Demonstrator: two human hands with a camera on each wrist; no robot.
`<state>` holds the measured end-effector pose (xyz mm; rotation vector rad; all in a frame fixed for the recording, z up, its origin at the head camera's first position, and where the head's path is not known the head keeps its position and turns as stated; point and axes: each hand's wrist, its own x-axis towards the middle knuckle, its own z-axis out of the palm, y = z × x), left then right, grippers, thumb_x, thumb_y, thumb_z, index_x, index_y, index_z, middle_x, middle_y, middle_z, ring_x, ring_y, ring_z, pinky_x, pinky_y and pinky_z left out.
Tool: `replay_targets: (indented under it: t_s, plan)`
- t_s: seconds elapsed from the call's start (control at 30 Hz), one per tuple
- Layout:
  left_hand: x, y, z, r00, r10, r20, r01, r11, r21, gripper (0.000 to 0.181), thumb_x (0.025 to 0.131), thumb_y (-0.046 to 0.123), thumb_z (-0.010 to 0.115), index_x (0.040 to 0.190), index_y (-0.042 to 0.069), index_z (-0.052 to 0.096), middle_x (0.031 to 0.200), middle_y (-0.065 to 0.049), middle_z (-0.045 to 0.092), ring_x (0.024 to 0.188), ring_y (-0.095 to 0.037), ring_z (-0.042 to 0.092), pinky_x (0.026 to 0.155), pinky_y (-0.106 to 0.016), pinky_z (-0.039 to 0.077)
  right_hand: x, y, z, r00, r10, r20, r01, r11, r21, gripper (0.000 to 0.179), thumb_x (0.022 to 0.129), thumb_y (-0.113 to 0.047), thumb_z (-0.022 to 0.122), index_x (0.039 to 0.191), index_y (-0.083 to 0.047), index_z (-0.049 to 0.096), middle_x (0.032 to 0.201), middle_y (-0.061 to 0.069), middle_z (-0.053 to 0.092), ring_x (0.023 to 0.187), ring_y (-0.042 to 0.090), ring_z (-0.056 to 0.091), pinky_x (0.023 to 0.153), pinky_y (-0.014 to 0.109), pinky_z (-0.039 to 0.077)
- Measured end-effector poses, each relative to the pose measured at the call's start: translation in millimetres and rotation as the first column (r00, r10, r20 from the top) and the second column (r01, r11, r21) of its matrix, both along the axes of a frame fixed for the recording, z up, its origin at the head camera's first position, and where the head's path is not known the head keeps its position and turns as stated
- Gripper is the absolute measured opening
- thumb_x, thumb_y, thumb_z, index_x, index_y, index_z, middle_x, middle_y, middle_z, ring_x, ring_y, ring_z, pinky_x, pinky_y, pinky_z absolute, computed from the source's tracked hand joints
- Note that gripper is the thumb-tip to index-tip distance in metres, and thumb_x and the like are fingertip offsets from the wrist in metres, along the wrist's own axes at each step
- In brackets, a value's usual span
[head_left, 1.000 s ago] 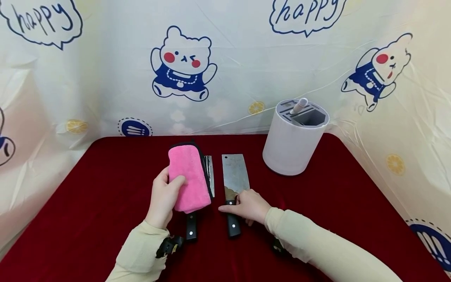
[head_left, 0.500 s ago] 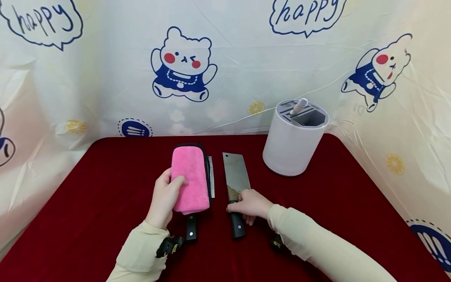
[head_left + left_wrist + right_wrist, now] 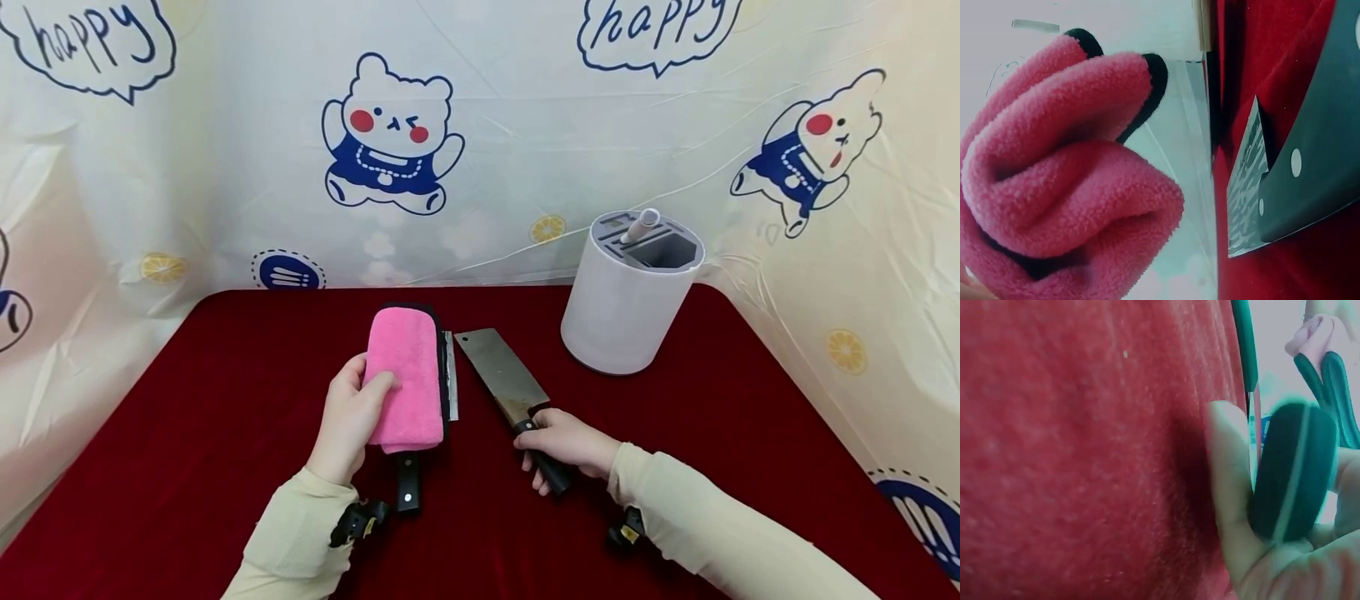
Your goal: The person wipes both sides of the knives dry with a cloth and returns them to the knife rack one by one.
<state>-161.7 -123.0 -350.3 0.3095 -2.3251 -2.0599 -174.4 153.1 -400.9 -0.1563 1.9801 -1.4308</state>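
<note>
My left hand (image 3: 352, 417) grips a folded pink towel (image 3: 408, 375) with black edging, thumb on top; its folds fill much of the left wrist view. Beneath the towel lies a second knife (image 3: 408, 487), mostly covered; its black riveted handle and a strip of blade show. My right hand (image 3: 570, 442) holds a cleaver (image 3: 506, 375) by its black handle, fingers curled round it. The cleaver's broad grey blade slants up and left, with a brownish patch near the handle. In the right wrist view the handle's butt end (image 3: 1294, 472) sits between thumb and fingers.
A white cylindrical knife holder (image 3: 630, 308) with a grey slotted top stands at the back right. One light-coloured handle (image 3: 641, 225) sticks out of it. Dark red cloth (image 3: 225, 433) covers the table, and a printed curtain (image 3: 510, 125) hangs behind.
My right hand has closed round the cleaver's handle and moved right, turning the cleaver so that its blade slants left. The towel in my left hand has shifted slightly right and straightened.
</note>
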Motion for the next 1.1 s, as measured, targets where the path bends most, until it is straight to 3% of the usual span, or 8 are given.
replay_targets:
  t_s: [0.17,0.33,0.53,0.73,1.0,1.1]
  plan:
    - [0.3,-0.1,1.3,1.0,-0.028,0.0,0.028,0.999,-0.036,0.046,0.094,0.01,0.051,0.14,0.004,0.046,0.115,-0.016,0.06,0.078,-0.011,0.061,0.068,-0.027,0.053,2.2,4.7,0.8,1.0,-0.022,-0.014,0.022,1.0,0.005,0.018,0.097,-0.016,0.054,0.098,0.002,0.05,0.076,0.008,0.059,0.049,0.012,0.056,0.048,0.026,0.052]
    - [0.4,1.2,4.0,0.999,-0.034,-0.013,0.034,0.999,-0.033,0.05,0.094,0.008,0.05,0.143,0.005,0.042,0.117,-0.017,0.058,0.077,-0.009,0.062,0.069,-0.026,0.053,2.7,6.7,-0.3,0.997,-0.058,-0.059,0.06,0.997,0.038,0.019,0.096,-0.018,0.057,0.093,-0.002,0.048,0.071,0.005,0.053,0.047,0.012,0.051,0.044,0.024,0.048]
    - [5.0,1.1,9.8,0.996,-0.081,-0.023,0.08,0.996,-0.024,0.053,0.095,0.008,0.05,0.146,0.006,0.037,0.117,-0.017,0.058,0.074,-0.007,0.064,0.066,-0.026,0.055,3.6,9.2,-1.2,0.98,-0.049,-0.194,0.074,0.989,0.126,0.019,0.096,-0.019,0.059,0.094,-0.003,0.05,0.069,0.005,0.053,0.046,0.013,0.049,0.043,0.026,0.046]
    - [9.7,3.0,16.2,0.991,-0.133,-0.031,0.132,0.991,-0.023,0.055,0.097,0.008,0.051,0.149,0.009,0.034,0.122,-0.02,0.057,0.077,-0.011,0.067,0.066,-0.028,0.057,4.6,8.9,2.4,0.936,0.006,-0.351,0.087,0.965,0.247,0.019,0.093,-0.02,0.063,0.102,-0.003,0.058,0.061,0.006,0.053,0.043,0.014,0.048,0.041,0.03,0.047]
    - [19.5,11.3,27.4,0.977,-0.207,-0.054,0.207,0.978,0.005,0.057,0.095,0.006,0.052,0.149,0.014,0.034,0.125,-0.02,0.058,0.08,-0.017,0.068,0.067,-0.034,0.058,10.1,5.7,4.9,0.879,0.052,-0.474,0.104,0.949,0.298,0.024,0.09,-0.026,0.07,0.1,-0.005,0.063,0.058,0.0,0.053,0.039,0.01,0.047,0.038,0.027,0.045]
    - [23.4,15.2,30.4,0.97,-0.237,-0.058,0.237,0.971,0.003,0.058,0.095,0.006,0.052,0.149,0.016,0.034,0.127,-0.02,0.057,0.082,-0.02,0.069,0.067,-0.036,0.058,11.6,4.1,5.2,0.829,0.094,-0.552,0.115,0.936,0.332,0.023,0.089,-0.026,0.072,0.097,-0.006,0.065,0.064,-0.002,0.055,0.045,0.007,0.048,0.043,0.023,0.044]
